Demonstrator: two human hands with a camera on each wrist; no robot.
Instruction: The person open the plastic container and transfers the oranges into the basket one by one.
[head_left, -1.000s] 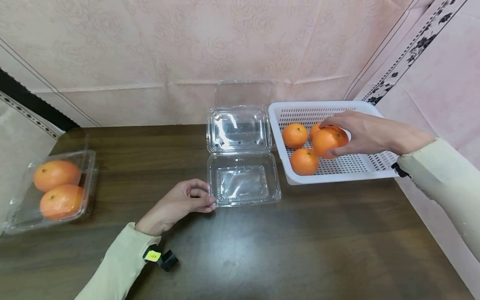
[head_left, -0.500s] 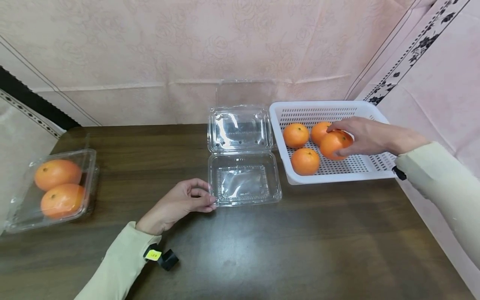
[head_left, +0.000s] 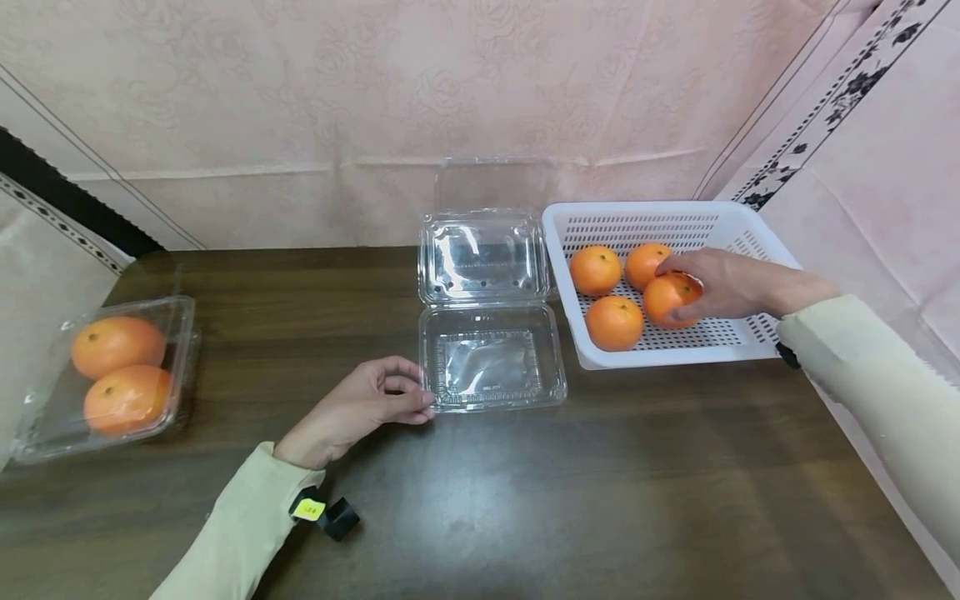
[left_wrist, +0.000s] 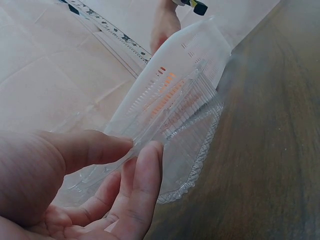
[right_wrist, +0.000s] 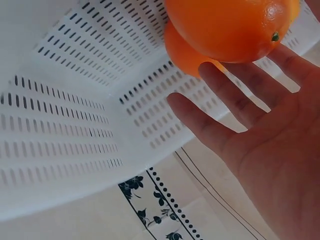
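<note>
A clear clamshell box (head_left: 491, 367) lies open on the dark wooden table (head_left: 525, 500), its lid (head_left: 482, 256) folded back. My left hand (head_left: 423, 400) pinches the box's front-left rim; in the left wrist view my thumb and fingers (left_wrist: 142, 165) clamp the plastic edge (left_wrist: 185, 125). To the right stands a white perforated basket (head_left: 675, 218) with several oranges. My right hand (head_left: 693, 279) reaches into it and lies over the rightmost orange (head_left: 666, 300). In the right wrist view its fingers (right_wrist: 235, 100) are stretched out, their tips against that orange (right_wrist: 225, 25), which is down among the others in the basket (right_wrist: 75, 75).
A closed clear clamshell (head_left: 105, 375) with two oranges sits at the table's left edge. Pink patterned cloth hangs behind the table and along its right side. Bare wood stretches across the table's front.
My right hand has lowered the orange from above the basket down onto its floor beside the others. The left hand has kept its pinch on the box.
</note>
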